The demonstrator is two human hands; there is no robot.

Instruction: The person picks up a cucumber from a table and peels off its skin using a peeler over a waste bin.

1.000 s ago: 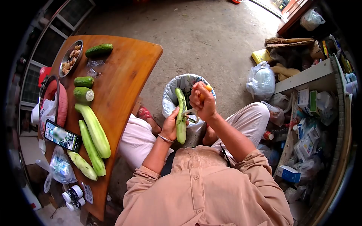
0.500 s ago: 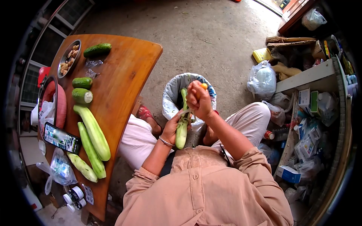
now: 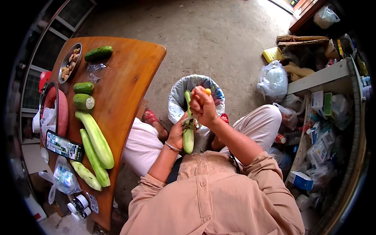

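My left hand [image 3: 179, 132] is wrapped around a mostly peeled pale green cucumber [image 3: 188, 141], which points away from me over the lined trash bin [image 3: 176, 88]. My right hand [image 3: 203, 105] is closed in a fist around a peeler, whose orange handle end [image 3: 207, 91] sticks out on top. Its working end lies against the cucumber near my left fingers, with dark peel strips hanging there. The fist hides most of the handle.
On the wooden table [image 3: 131, 70] at left lie peeled cucumbers [image 3: 96, 139], unpeeled ones [image 3: 98, 53], a metal bowl [image 3: 79, 58] of brownish pieces and a phone [image 3: 64, 145]. Cluttered shelving [image 3: 319, 76] with bags and boxes stands at right.
My right fist has shifted slightly left and toward me along the cucumber. My left hand keeps its hold in nearly the same place.
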